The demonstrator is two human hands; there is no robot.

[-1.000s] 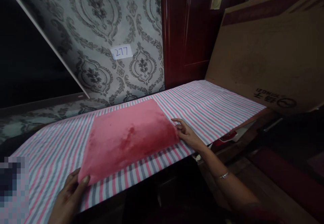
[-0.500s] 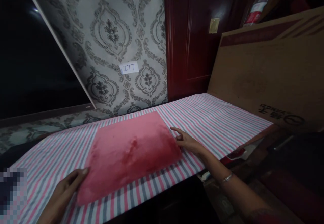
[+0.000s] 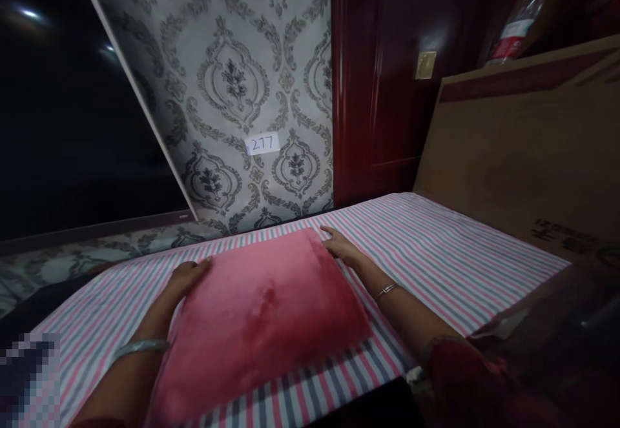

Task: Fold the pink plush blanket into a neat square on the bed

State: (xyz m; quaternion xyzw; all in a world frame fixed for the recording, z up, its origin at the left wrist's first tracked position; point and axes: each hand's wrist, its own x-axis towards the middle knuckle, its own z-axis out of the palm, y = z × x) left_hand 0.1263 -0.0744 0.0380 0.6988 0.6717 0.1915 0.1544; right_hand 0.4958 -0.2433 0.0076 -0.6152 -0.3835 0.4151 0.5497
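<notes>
Both of my hands have travelled from the near corners of the pink fleece cloth point(image 3: 261, 315) up to its far corners since a second ago, when the left one pinched the near-left corner and the right one lay at the right edge. Now I see my left hand point(image 3: 188, 277) resting at the far-left corner, fingers curled loosely over the cloth's edge; whether it pinches the fabric or only presses on it I cannot tell. My right hand point(image 3: 339, 247) sits at the far-right corner, fingers spread flat and touching the edge, not closed on anything that I can make out.

From my view the cloth lies flat between my two forearms, on the striped sheet point(image 3: 436, 247) that covers the bench, its far edge toward the patterned wall point(image 3: 252, 60). It has kept its place on the stripes. A silver bangle point(image 3: 140, 348) shows on my left wrist and a thinner one point(image 3: 387, 290) on my right. On the wall, just beyond the cloth, a white label point(image 3: 262, 143) reads 277, and a cardboard sheet point(image 3: 523, 157) leans at the right end.
</notes>
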